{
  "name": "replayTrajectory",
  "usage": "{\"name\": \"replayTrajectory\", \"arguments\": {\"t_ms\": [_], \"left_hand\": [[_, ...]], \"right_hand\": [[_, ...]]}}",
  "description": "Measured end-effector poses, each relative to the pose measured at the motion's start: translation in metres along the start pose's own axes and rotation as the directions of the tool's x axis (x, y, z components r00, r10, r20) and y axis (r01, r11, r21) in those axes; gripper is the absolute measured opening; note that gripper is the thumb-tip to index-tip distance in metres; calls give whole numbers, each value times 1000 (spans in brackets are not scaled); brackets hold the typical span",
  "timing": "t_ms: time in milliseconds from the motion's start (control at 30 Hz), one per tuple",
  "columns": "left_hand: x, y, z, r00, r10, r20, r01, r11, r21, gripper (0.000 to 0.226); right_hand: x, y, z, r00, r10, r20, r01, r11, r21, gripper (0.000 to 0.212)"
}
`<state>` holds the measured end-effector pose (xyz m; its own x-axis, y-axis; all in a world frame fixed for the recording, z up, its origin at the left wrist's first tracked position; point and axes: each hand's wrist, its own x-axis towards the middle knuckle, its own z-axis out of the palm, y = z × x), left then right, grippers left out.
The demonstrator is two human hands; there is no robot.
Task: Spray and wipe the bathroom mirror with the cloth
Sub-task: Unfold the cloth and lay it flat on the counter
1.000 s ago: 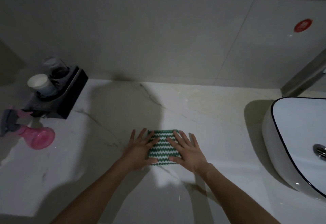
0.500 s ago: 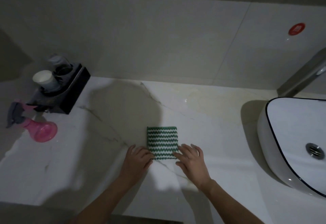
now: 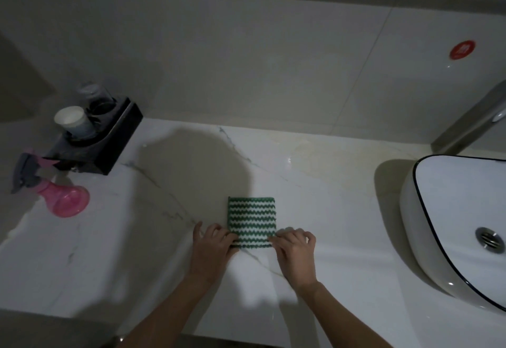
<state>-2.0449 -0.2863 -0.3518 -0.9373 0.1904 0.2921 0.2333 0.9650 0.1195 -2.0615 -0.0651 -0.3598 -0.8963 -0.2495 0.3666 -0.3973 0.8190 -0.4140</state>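
The cloth, a folded square of nubby fabric with green and white zigzag stripes, lies flat on the desk, left of the basin and well apart from the spray bottle. A second ago both hands lay spread flat on top of it; now they have drawn back to its near edge. The left hand curls its fingers onto the near left corner and the right hand curls onto the near right corner, each apparently pinching the edge. The desk is glossy pale marble with thin grey veins, carrying the person's broad shadow.

Far left stands a pink translucent spray bottle with a flared base and grey trigger head. Just behind it sits a black boxy holder carrying a white cup. To the right is a smooth white basin with a thin dark rim and metal drain.
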Motion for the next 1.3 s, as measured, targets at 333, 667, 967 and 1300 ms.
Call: {"name": "replayTrajectory", "arguments": {"t_ms": [333, 667, 967, 1300], "left_hand": [[6, 9, -6, 999, -13, -39, 17, 994, 107, 22], [-12, -23, -57, 966, 104, -235, -66, 984, 165, 13], [-83, -118, -139, 945, 178, -274, -80, 939, 334, 16], [-122, -257, -186, 946, 160, -281, -53, 933, 355, 18]], "right_hand": [[16, -23, -19, 994, 107, -33, -102, 986, 135, 22], [22, -60, -39, 998, 60, -37, -48, 962, 270, 29], [41, -177, -20, 988, -150, 24, 137, 950, 280, 15], [68, -309, 38, 993, -105, 50, 79, 928, 364, 21]]}}
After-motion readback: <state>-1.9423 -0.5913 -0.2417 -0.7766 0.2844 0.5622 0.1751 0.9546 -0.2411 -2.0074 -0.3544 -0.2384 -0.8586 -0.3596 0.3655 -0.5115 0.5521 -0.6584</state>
